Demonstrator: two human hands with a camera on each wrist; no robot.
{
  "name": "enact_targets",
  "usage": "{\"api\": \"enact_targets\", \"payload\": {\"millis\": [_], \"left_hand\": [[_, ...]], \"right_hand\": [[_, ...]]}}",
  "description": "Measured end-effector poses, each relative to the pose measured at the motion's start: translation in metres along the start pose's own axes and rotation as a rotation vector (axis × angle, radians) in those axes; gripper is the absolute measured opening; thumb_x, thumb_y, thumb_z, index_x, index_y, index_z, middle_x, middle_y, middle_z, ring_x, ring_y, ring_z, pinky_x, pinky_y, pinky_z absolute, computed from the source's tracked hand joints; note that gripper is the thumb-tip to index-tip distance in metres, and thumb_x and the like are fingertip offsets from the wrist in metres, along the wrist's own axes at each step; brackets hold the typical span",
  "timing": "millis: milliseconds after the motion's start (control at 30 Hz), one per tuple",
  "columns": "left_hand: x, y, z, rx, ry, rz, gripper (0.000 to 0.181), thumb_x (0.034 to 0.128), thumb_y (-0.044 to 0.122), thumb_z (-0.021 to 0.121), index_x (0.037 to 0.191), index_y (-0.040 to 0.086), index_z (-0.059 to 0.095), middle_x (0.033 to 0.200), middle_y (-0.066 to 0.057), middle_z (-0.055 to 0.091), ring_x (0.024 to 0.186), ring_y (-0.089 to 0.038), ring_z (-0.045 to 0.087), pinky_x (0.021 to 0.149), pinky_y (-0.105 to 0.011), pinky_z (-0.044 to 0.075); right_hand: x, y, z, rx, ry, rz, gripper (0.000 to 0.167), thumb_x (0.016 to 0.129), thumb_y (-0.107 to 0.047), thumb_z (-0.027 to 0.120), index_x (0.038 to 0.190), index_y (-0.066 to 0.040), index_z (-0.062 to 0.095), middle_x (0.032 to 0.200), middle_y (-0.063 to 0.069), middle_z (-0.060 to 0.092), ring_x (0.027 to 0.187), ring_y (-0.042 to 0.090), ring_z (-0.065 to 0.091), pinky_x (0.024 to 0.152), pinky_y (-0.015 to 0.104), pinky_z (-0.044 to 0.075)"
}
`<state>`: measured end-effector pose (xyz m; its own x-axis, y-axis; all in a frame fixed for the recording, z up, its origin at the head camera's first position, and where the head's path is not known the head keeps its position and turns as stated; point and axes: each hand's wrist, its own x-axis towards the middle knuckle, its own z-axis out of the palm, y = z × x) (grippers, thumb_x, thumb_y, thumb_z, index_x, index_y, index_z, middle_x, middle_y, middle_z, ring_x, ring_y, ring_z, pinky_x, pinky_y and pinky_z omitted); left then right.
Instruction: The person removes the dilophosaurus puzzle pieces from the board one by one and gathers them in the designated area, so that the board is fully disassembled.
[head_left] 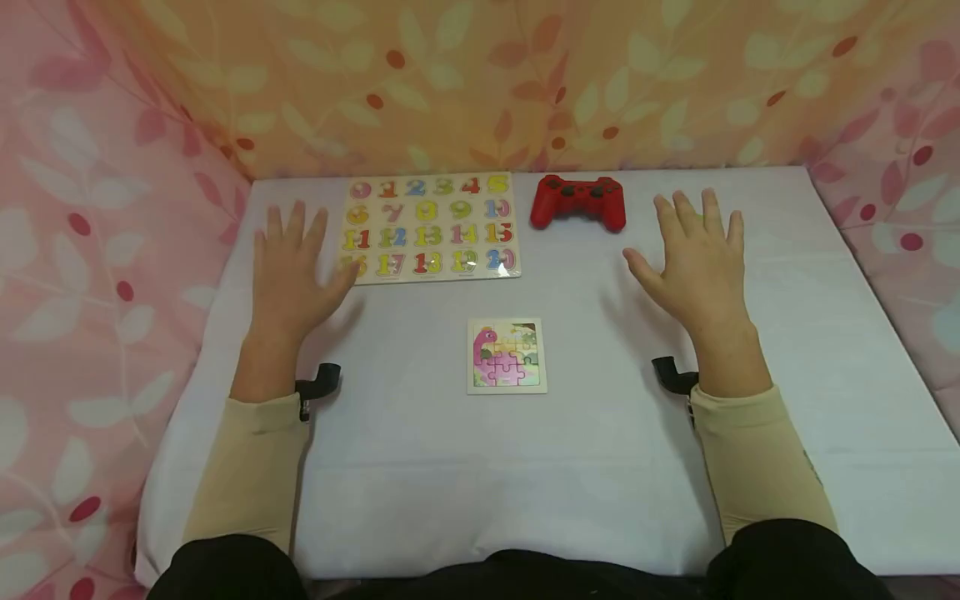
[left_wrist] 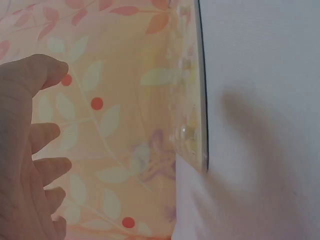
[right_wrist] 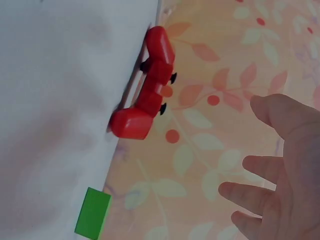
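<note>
The white table (head_left: 405,500) carries the number board (head_left: 409,223) at its far edge. Left hand (head_left: 288,279), beside the board, and right hand (head_left: 697,271), near the red controller (head_left: 579,198): raised, fingers straight, spread. Dinosaur puzzle (head_left: 507,357): table centre. Green block (right_wrist: 93,213): right of controller.

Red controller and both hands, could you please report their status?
Left hand and right hand spread, holding nothing. Red controller untouched on the table. No object visible between it and right hand.
</note>
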<state>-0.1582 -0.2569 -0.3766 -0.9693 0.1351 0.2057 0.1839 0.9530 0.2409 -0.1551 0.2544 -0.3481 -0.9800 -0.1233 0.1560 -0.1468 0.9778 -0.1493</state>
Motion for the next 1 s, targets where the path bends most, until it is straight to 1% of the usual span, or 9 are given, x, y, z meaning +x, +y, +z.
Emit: {"api": "enact_targets", "payload": {"millis": [100, 233, 333, 500, 667, 767, 900, 1000], "left_hand": [[-0.004, -0.002, 0.004, -0.033, 0.003, 0.016, 0.082, 0.0964, 0.049, 0.056, 0.163, 0.010, 0.028, 0.169, -0.018, 0.015, 0.155, -0.040, -0.004, 0.119, -0.060, -0.005], [-0.010, -0.001, 0.005, -0.061, 0.015, 0.035, 0.081, 0.0954, 0.048, 0.057, 0.162, 0.009, 0.031, 0.168, -0.018, 0.017, 0.155, -0.042, 0.000, 0.118, -0.064, 0.000], [-0.013, 0.006, 0.000, -0.081, 0.036, 0.055, 0.080, 0.0950, 0.047, 0.060, 0.161, 0.010, 0.033, 0.168, -0.016, 0.020, 0.156, -0.038, 0.001, 0.119, -0.062, 0.004], [-0.013, 0.021, -0.010, -0.116, 0.070, 0.119, 0.079, 0.0936, 0.043, 0.064, 0.160, 0.011, 0.036, 0.167, -0.016, 0.023, 0.156, -0.036, 0.003, 0.119, -0.062, 0.008], [-0.017, 0.032, -0.012, -0.161, 0.087, 0.178, 0.081, 0.0915, 0.040, 0.069, 0.160, 0.013, 0.036, 0.168, -0.015, 0.023, 0.156, -0.035, 0.004, 0.119, -0.061, 0.008], [-0.019, 0.037, -0.012, -0.227, 0.098, 0.230, 0.081, 0.0897, 0.033, 0.074, 0.159, 0.011, 0.039, 0.167, -0.014, 0.024, 0.156, -0.034, 0.007, 0.120, -0.058, 0.009], [-0.020, 0.044, -0.010, -0.330, 0.076, 0.301, 0.080, 0.0875, 0.022, 0.080, 0.157, 0.009, 0.042, 0.167, -0.011, 0.026, 0.156, -0.029, 0.014, 0.121, -0.052, 0.018], [-0.021, 0.048, -0.008, -0.372, 0.045, 0.340, 0.081, 0.0874, 0.020, 0.081, 0.158, 0.012, 0.041, 0.166, -0.009, 0.029, 0.154, -0.028, 0.021, 0.119, -0.051, 0.025]], "right_hand": [[-0.004, -0.006, -0.003, 0.022, 0.019, -0.015, 0.081, 0.099, -0.053, 0.058, 0.161, -0.009, 0.031, 0.164, 0.020, 0.030, 0.155, 0.042, 0.006, 0.117, 0.066, -0.004], [-0.009, -0.013, -0.008, 0.044, 0.069, -0.062, 0.080, 0.096, -0.052, 0.062, 0.159, -0.008, 0.037, 0.161, 0.018, 0.036, 0.154, 0.042, 0.013, 0.117, 0.067, 0.000], [-0.011, -0.018, -0.013, 0.052, 0.095, -0.089, 0.080, 0.096, -0.051, 0.063, 0.158, -0.008, 0.038, 0.161, 0.017, 0.037, 0.154, 0.041, 0.015, 0.117, 0.066, 0.001], [-0.017, -0.026, -0.022, 0.070, 0.151, -0.122, 0.079, 0.094, -0.051, 0.065, 0.156, -0.008, 0.042, 0.159, 0.016, 0.041, 0.153, 0.040, 0.019, 0.118, 0.065, 0.004], [-0.023, -0.034, -0.026, 0.089, 0.220, -0.194, 0.078, 0.091, -0.051, 0.068, 0.152, -0.007, 0.049, 0.153, 0.017, 0.049, 0.150, 0.041, 0.028, 0.116, 0.067, 0.011], [-0.025, -0.039, -0.028, 0.095, 0.256, -0.238, 0.077, 0.089, -0.050, 0.070, 0.148, -0.004, 0.053, 0.149, 0.018, 0.053, 0.147, 0.042, 0.033, 0.116, 0.068, 0.014], [-0.029, -0.047, -0.029, 0.101, 0.264, -0.278, 0.075, 0.088, -0.049, 0.071, 0.145, -0.003, 0.056, 0.147, 0.017, 0.055, 0.145, 0.044, 0.036, 0.115, 0.068, 0.016], [-0.030, -0.052, -0.030, 0.107, 0.270, -0.312, 0.074, 0.088, -0.048, 0.072, 0.145, -0.003, 0.056, 0.145, 0.017, 0.056, 0.143, 0.045, 0.038, 0.114, 0.068, 0.019]]}}
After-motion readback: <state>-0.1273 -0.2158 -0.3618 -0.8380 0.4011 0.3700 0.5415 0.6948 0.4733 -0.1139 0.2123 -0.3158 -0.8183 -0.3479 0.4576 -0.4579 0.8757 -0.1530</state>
